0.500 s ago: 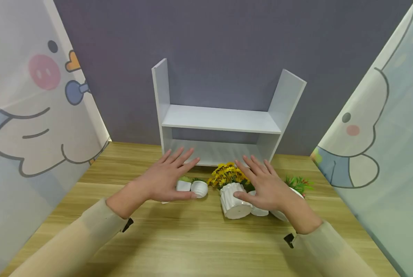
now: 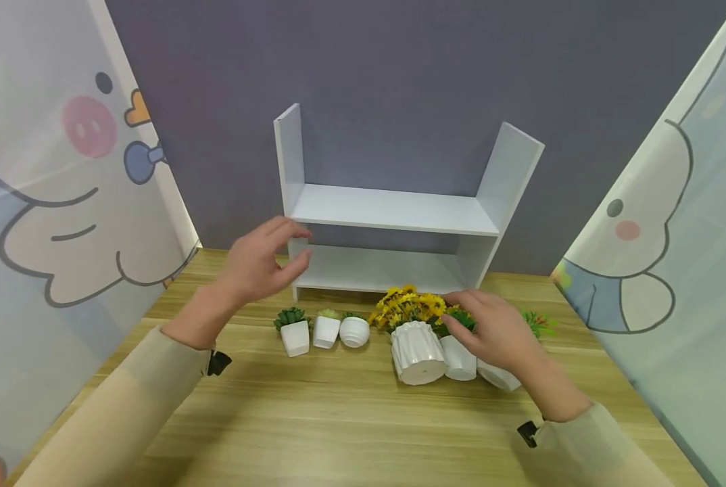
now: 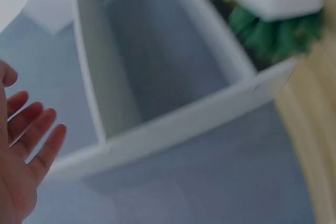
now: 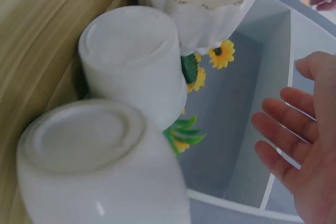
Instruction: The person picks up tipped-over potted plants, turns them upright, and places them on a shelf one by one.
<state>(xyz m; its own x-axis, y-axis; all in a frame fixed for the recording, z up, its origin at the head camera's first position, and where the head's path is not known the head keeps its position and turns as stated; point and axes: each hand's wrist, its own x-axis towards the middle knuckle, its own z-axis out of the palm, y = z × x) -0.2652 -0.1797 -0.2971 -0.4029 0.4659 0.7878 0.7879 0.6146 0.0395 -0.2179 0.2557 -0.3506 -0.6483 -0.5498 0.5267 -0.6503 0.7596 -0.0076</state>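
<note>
My left hand point(image 2: 259, 260) is raised before the left side of a white two-tier shelf point(image 2: 393, 208), fingers relaxed, holding nothing. Over the right-hand group of pots hovers my right hand point(image 2: 499, 335), its fingers loosely bent, also holding nothing. Beneath and beside it lie a fluted white pot point(image 2: 418, 355) of yellow flowers point(image 2: 408, 306), a smooth white pot point(image 2: 459, 358) and another white pot point(image 2: 498, 376), their bases turned toward me. Small white pots lie at left: one with a dark green succulent point(image 2: 291, 316), an angular one point(image 2: 326, 331) and a round ribbed one point(image 2: 355, 333).
The shelf has upright side panels and stands on the wooden table point(image 2: 339, 419) against a grey back wall point(image 2: 399, 81). Curtains with cartoon animals hang at the left point(image 2: 40, 169) and right point(image 2: 661, 203).
My left hand has lifted up and left from above the small pots, uncovering them. The right hand has shifted slightly right and lower; both hands' spread fingers have relaxed and bent.
</note>
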